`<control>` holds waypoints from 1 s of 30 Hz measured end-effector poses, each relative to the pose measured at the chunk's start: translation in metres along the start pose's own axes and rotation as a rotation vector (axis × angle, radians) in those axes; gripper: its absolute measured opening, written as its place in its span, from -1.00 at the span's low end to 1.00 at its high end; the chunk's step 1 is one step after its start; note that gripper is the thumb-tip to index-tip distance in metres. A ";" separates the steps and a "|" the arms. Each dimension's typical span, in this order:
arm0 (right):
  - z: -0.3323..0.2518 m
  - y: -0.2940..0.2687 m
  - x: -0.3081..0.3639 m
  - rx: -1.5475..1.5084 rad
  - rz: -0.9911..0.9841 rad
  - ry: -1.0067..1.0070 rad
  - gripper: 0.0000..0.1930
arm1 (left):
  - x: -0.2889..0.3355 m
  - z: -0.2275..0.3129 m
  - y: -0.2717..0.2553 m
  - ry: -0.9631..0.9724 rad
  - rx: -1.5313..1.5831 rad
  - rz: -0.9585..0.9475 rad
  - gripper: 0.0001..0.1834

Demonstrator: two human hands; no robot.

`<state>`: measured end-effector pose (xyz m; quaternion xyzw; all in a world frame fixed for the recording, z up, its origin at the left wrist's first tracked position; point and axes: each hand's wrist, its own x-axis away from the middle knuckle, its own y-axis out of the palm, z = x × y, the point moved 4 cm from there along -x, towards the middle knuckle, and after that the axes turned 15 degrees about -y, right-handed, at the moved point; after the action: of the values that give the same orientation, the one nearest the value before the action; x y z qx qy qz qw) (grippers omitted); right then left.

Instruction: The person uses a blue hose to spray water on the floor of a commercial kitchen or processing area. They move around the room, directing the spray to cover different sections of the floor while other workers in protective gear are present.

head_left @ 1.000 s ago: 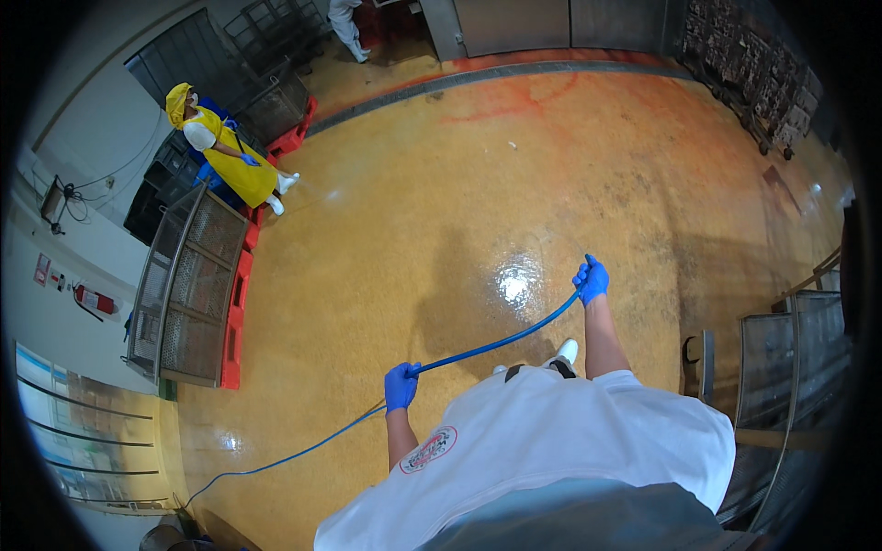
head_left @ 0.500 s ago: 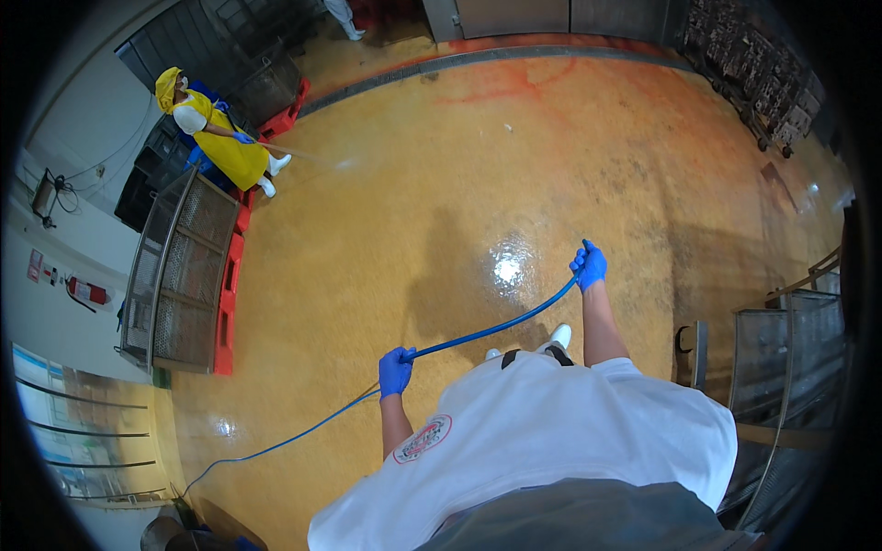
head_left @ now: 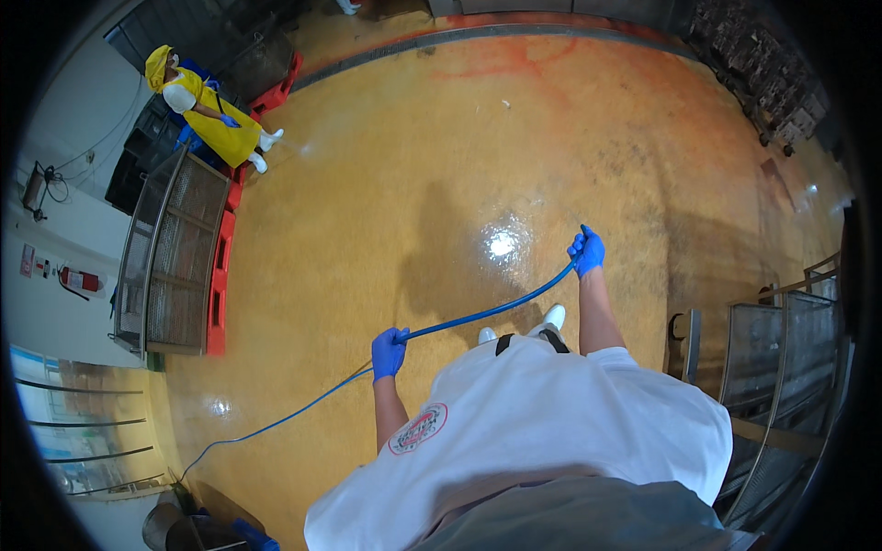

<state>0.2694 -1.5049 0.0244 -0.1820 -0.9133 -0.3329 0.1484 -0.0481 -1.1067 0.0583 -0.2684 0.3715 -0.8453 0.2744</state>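
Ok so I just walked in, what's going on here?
A person in a white top is holding a blue hose with both gloved hands: the right hand near its end, the left hand farther back. From there the hose trails away to the left. The yellowish floor looks wet in front of them, with red streaks toward the far side. Over on the left, a co-worker in a yellow apron stands near a metal cage.

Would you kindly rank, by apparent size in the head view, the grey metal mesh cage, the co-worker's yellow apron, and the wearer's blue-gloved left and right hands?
1. Grey metal mesh cage
2. Co-worker's yellow apron
3. Blue-gloved left hand and blue-gloved right hand: alike in size, unranked.
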 end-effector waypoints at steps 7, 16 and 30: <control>0.007 0.011 0.002 0.016 -0.042 0.021 -0.67 | -0.001 -0.023 0.007 0.035 0.159 0.056 -0.78; 0.000 0.017 0.009 0.026 -0.102 -0.027 -0.63 | 0.004 -0.023 0.004 -0.120 0.132 0.006 -0.82; -0.013 0.037 0.023 0.086 -0.084 -0.103 -0.68 | 0.002 -0.027 -0.001 -0.092 0.028 0.066 -0.75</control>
<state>0.2669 -1.4817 0.0636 -0.1540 -0.9400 -0.2894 0.0948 -0.0673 -1.0942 0.0444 -0.2907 0.3555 -0.8277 0.3226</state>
